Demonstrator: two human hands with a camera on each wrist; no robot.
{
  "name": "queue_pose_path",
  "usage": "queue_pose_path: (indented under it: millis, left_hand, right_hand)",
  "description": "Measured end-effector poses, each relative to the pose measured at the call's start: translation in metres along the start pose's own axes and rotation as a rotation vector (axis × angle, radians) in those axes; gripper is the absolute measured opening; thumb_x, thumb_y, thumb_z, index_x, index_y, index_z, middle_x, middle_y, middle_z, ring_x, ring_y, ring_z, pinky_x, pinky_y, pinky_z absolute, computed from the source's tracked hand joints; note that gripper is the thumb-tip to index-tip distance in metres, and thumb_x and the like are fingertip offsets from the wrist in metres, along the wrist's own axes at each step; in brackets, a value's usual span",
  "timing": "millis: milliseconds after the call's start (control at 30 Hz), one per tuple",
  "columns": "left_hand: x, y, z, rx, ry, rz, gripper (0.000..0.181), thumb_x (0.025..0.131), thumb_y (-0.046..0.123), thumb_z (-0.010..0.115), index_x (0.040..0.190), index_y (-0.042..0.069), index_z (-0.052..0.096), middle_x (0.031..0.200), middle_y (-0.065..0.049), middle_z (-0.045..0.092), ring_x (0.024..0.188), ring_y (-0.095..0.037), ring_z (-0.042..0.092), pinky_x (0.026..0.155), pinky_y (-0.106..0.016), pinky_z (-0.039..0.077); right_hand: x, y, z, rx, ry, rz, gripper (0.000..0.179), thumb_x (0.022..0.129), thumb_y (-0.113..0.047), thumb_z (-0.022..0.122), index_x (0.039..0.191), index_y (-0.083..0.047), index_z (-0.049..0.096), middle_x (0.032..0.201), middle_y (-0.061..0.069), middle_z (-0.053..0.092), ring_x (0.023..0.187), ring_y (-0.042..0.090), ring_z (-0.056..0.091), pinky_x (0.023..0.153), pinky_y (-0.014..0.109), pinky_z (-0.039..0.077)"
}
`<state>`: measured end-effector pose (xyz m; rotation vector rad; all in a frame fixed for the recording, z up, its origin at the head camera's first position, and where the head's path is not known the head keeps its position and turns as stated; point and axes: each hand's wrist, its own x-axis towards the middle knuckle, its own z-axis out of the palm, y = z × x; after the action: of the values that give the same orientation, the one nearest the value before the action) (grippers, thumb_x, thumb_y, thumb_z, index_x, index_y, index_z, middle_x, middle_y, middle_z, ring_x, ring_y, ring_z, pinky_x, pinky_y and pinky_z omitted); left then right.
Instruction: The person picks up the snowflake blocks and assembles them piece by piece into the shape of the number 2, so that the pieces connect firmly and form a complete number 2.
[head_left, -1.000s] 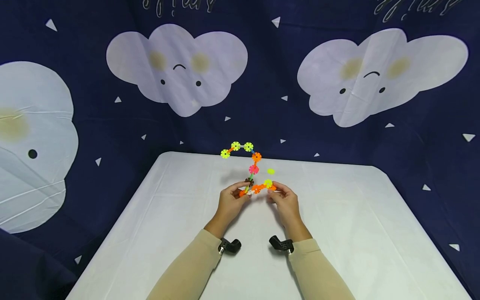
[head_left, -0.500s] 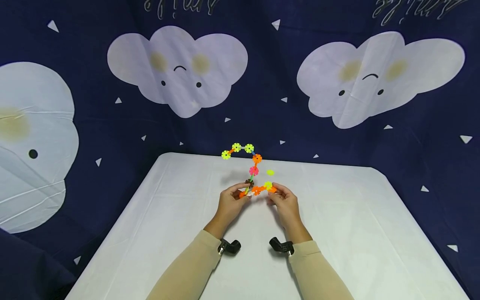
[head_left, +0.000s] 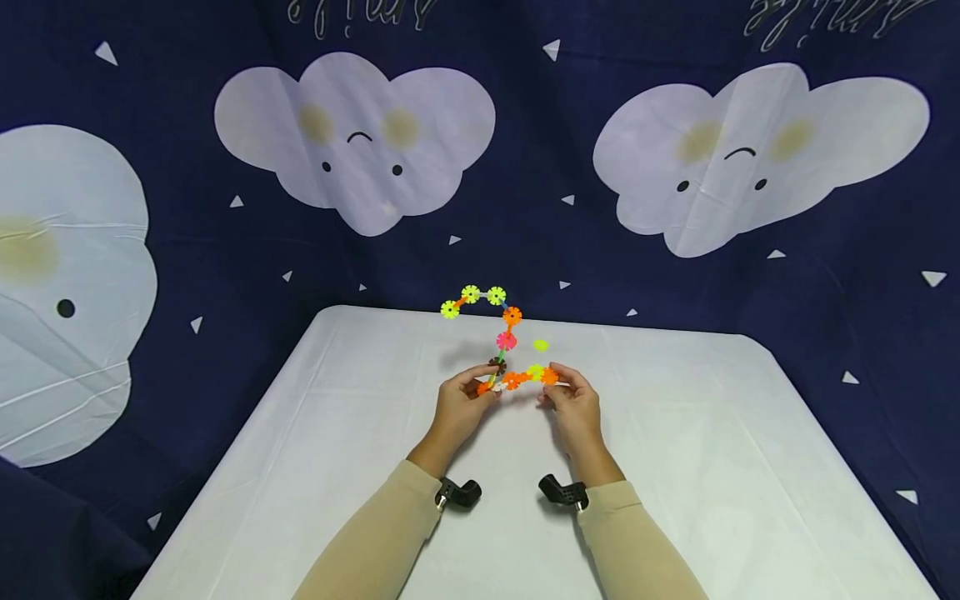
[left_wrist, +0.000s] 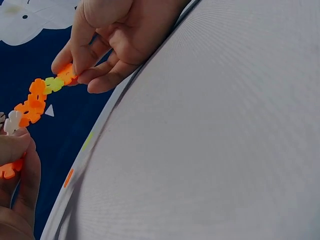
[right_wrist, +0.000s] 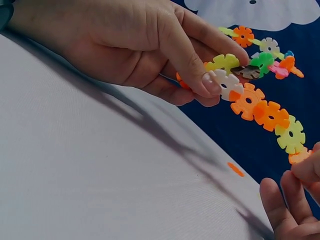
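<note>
A chain of interlocked plastic snowflake discs (head_left: 512,316) is held up above the white table in the head view. It curves over the table's far edge in yellow, orange, pink and dark pieces. My left hand (head_left: 459,410) pinches it at its lower bend, by the white disc (right_wrist: 226,85). My right hand (head_left: 576,412) pinches the orange end disc (head_left: 550,377) between thumb and fingers. Next to that disc sits a yellow-green disc (right_wrist: 290,135). In the left wrist view, the right hand's fingers (left_wrist: 92,55) partly cover the end disc.
A loose yellow-green disc (head_left: 541,345) lies on the white table (head_left: 675,433) beyond my right hand. An orange disc (right_wrist: 236,169) also lies on the table in the right wrist view. Behind hangs a dark blue curtain (head_left: 525,167) with printed clouds.
My right hand has shifted slightly right, and the orange end disc with it. The yellow-green disc beside it has tilted and sits a little lower. The left hand stays nearly still.
</note>
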<state>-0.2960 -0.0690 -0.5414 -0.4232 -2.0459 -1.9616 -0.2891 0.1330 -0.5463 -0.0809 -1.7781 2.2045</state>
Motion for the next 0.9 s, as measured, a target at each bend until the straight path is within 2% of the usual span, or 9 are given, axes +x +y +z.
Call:
queue_pose_path:
  millis: [200, 467, 667, 900]
  left_hand:
    - [-0.001, 0.010, 0.001, 0.002, -0.002, -0.015, 0.040, 0.082, -0.025, 0.072, 0.117, -0.006, 0.076, 0.114, -0.020, 0.073, 0.077, -0.023, 0.060, 0.066, -0.018, 0.052]
    - [0.001, -0.005, -0.001, -0.004, 0.011, -0.023, 0.044, 0.084, -0.021, 0.074, 0.119, 0.004, 0.079, 0.119, -0.011, 0.073, 0.080, -0.021, 0.060, 0.066, -0.019, 0.052]
    - [0.001, -0.008, -0.002, -0.022, -0.013, 0.000, 0.045, 0.084, -0.022, 0.073, 0.118, 0.006, 0.080, 0.122, -0.009, 0.073, 0.082, -0.022, 0.063, 0.069, -0.021, 0.055]
    - [0.001, -0.008, -0.003, 0.009, -0.034, 0.011, 0.044, 0.085, -0.020, 0.074, 0.118, 0.008, 0.080, 0.124, -0.006, 0.072, 0.084, -0.019, 0.065, 0.071, -0.023, 0.056]
  right_hand:
    - [0.000, 0.000, -0.001, 0.029, 0.048, -0.042, 0.037, 0.097, 0.017, 0.061, 0.134, 0.013, 0.063, 0.110, 0.017, 0.060, 0.074, 0.020, 0.068, 0.073, 0.033, 0.063]
    - [0.004, 0.000, -0.003, 0.118, 0.067, -0.024, 0.036, 0.101, 0.011, 0.062, 0.136, 0.018, 0.058, 0.095, 0.014, 0.062, 0.076, 0.017, 0.070, 0.075, 0.028, 0.062]
    - [0.003, -0.001, -0.004, 0.124, 0.037, -0.011, 0.035, 0.102, 0.009, 0.062, 0.135, 0.020, 0.058, 0.091, 0.010, 0.066, 0.073, 0.017, 0.070, 0.074, 0.029, 0.062]
    - [0.004, -0.002, -0.007, 0.111, -0.001, 0.031, 0.038, 0.102, 0.006, 0.065, 0.135, 0.020, 0.057, 0.093, 0.010, 0.071, 0.072, 0.016, 0.070, 0.075, 0.030, 0.062]
